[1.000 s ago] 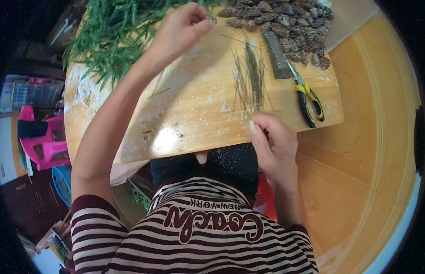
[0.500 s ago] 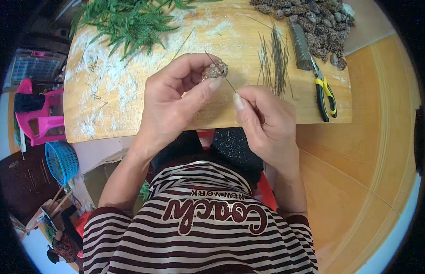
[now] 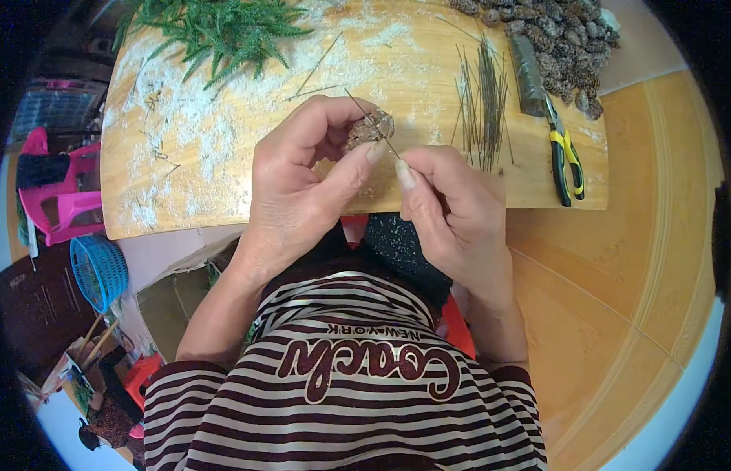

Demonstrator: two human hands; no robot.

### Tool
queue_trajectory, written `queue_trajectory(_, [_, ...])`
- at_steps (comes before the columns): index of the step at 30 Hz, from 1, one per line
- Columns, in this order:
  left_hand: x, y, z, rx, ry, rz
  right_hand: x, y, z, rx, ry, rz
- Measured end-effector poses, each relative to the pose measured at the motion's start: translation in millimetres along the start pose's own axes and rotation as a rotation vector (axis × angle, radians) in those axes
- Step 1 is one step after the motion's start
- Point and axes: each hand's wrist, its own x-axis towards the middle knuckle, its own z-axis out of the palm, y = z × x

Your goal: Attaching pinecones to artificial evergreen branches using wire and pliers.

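Between the thumb and fingers of my left hand (image 3: pixel 303 169) is a small brown pine cone (image 3: pixel 372 128). A thin dark wire (image 3: pixel 354 100) lies across the cone, one end sticking out beyond it and the other running toward my right. My right hand (image 3: pixel 448 192) pinches that near end between thumb and forefinger, close to my left thumb tip. Both hands are over the table's near edge. Whether the wire goes round the cone or only across it, I cannot tell. More dark wires (image 3: pixel 485 106) lie in a loose bundle beyond my right hand.
Pliers with yellow and black handles (image 3: pixel 566 161) lie on the right, beside a dark cylindrical block (image 3: pixel 526 74). Pine cones (image 3: pixel 566 47) are heaped at the far right. Green sprigs (image 3: pixel 224 35) cover the far left of the white-dusted wooden table (image 3: pixel 177 212). A blue basket (image 3: pixel 100 271) stands below left.
The wire has shifted slightly left and now lies closer over the cone. My right hand has come a little nearer to my left. The view has shifted slightly.
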Motion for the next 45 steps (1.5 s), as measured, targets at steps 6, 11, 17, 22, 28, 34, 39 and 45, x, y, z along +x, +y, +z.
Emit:
queue_trajectory(6, [-3,-12,-2,0.356,-0.030,0.233,-4,1,5,-0.019,-0.009,0.044])
queue_trajectory(11, [-6,-22,3,0.374,0.035,0.351,-12,5,13,0.004,0.015,0.076])
queue_trajectory(17, [-18,-33,6,0.247,0.073,0.268,-20,8,17,-0.016,0.023,0.062])
queue_trajectory(22, [-23,-37,7,0.259,0.109,0.320,-27,8,22,0.093,0.009,0.140])
queue_trajectory(28, [-30,-45,2,0.269,0.090,0.273,-31,16,30,0.046,0.027,0.130])
queue_trajectory(34, [-35,-51,5,-0.143,0.124,0.002,-30,23,37,-0.054,0.029,0.098])
queue_trajectory(39, [-35,-47,2,-0.347,0.081,-0.224,-27,24,36,-0.244,0.013,-0.031])
queue_trajectory(45, [-32,-61,-1,0.254,0.123,0.290,-31,18,37,-0.186,-0.017,0.054])
